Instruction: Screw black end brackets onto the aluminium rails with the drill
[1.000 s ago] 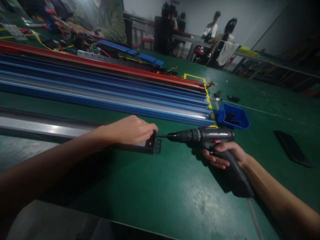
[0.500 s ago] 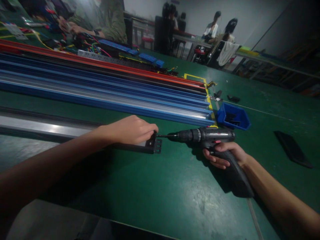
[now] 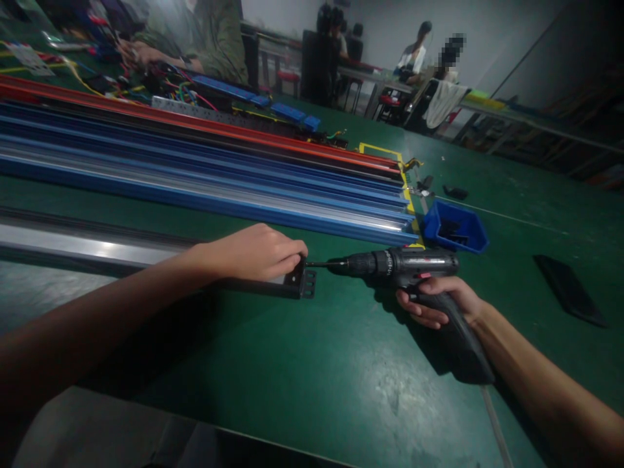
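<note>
my right fingers [image 3: 423,313] wrap the likely hefty drill [image 3: 424,262] by its handle [image 3: 461,341] as my left fingers [image 3: 285,252] clasp the stiff-looking, probably slick metal rail [image 3: 97,247] near its end.

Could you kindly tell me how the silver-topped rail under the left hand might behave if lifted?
The silver-topped rail is probably stiff, as it lies straight. Its glossy face may be slippery. Held only at the left hand, it would likely feel unbalanced, since it extends out of frame.
</note>
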Available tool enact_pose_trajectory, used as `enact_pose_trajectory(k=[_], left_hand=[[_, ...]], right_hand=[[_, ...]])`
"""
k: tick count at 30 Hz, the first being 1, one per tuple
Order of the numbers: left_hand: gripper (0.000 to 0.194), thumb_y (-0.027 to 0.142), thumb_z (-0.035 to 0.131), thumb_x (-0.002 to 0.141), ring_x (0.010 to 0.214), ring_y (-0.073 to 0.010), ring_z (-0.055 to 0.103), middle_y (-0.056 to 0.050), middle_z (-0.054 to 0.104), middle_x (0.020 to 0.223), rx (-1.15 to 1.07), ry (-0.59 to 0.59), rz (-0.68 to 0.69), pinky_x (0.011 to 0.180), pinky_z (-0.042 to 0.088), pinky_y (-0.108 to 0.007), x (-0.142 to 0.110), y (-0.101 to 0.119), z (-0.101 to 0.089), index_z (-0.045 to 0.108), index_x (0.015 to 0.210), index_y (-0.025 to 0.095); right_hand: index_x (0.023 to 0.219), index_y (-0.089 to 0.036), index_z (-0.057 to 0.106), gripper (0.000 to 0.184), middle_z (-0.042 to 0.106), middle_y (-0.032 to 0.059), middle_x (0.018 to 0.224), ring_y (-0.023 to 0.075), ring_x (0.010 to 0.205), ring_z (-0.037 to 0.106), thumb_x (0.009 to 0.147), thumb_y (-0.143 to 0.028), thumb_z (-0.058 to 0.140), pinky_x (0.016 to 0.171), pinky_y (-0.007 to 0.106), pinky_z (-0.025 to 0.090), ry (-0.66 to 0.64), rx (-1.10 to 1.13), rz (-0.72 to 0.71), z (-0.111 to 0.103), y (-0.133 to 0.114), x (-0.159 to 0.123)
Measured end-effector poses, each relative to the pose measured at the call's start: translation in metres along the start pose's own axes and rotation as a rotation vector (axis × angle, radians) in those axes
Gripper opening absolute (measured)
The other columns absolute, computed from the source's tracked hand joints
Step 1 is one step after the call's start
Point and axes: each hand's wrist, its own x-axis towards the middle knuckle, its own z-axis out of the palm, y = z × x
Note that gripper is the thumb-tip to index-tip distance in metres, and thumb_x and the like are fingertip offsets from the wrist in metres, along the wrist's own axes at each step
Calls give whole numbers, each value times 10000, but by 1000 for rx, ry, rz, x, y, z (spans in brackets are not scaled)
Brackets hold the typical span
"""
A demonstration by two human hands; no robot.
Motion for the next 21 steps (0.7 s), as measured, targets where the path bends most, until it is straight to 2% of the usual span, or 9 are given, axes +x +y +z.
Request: enact_pose_trajectory(k=[8,21], left_hand=[[347,321,371,1047,808,-180,691,-49,737,882,-4,14,6,708,441,-285,1,0,3,681,987,176],[342,294,373,1046,791,-175,679,-52,732,871,20,25,46,698,442,-279,2,0,3,684,985,167]], right_hand=[[1013,3,716,312,674,92,775,31,390,464,877,-235,567,472,194,500,15,-9,13,4,-1,0],[970,-16,730,279,662,68,723,28,370,441,869,-237,592,455,193,493,70,-30,7,7,0,-2]])
